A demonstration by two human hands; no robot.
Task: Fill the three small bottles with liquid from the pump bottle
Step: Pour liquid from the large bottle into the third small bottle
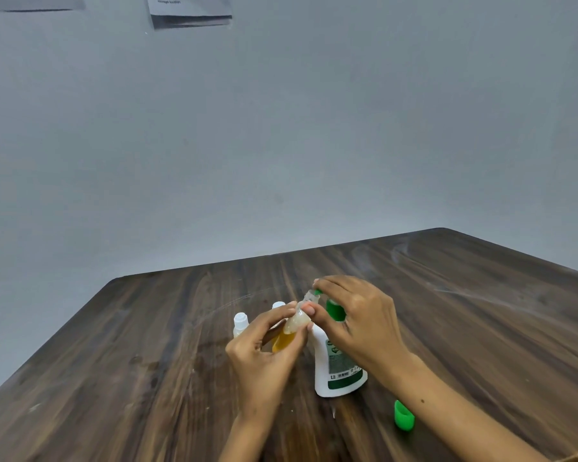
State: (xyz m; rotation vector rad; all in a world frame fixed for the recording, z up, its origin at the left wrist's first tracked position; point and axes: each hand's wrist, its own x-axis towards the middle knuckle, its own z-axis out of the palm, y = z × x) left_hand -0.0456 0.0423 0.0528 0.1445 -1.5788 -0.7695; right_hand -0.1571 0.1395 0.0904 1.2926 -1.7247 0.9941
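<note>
Item: small bottle (289, 331), translucent, amber liquid in its lower part, foamy and pale above; held off the worktop (147, 345), just left of the pump bottle (339, 368); long axis tilted, neck up and to the right toward the green nozzle (317, 291), base down and to the left.

Left hand (264, 348): fingers (277, 316) and thumb curled round the small bottle, gripping its body.

Right hand (357, 321): laid over the green pump head (335, 310), fingers bent down on it as if pressing; whether they clasp it cannot be told.

Pump bottle: white, green label, upright on the worktop.

Other stock: two capped small bottles, one (240, 325) in full view, one (277, 305) mostly hidden behind the left hand; loose green cap (403, 415) lying near the right forearm.

Risks, judged: neck slipping off the nozzle on a pump stroke, liquid running over the fingers; tilt plus foam bringing overflow before the bottle is truly full; a hard press tipping the pump bottle, since no hand steadies its base.
</note>
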